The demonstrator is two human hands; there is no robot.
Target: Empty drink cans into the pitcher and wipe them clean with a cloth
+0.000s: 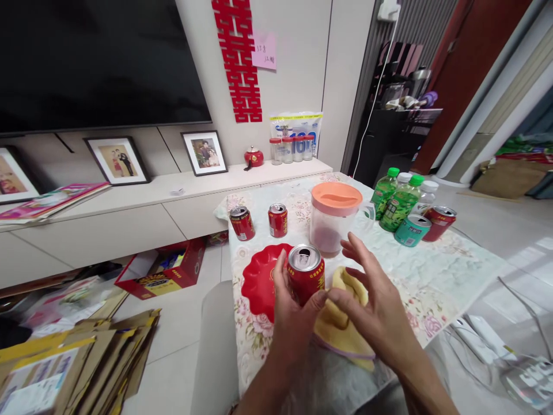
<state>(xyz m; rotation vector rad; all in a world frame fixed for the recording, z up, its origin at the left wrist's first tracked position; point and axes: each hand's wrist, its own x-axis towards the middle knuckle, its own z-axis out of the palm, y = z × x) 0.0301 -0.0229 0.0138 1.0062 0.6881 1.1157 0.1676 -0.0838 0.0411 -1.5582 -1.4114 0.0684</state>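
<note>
Our left hand (290, 314) wraps its fingers around a small red metal drink can (306, 280) with an open top, near the front edge of the flowery cloth-covered table (453, 271). Our right hand (371, 305) is spread open, holding nothing, just over a soft yellow cloth (343, 334). Behind the can sit a shiny red plastic plate (259, 282) and a clear plastic jug with an orange lid (334, 219).
</note>
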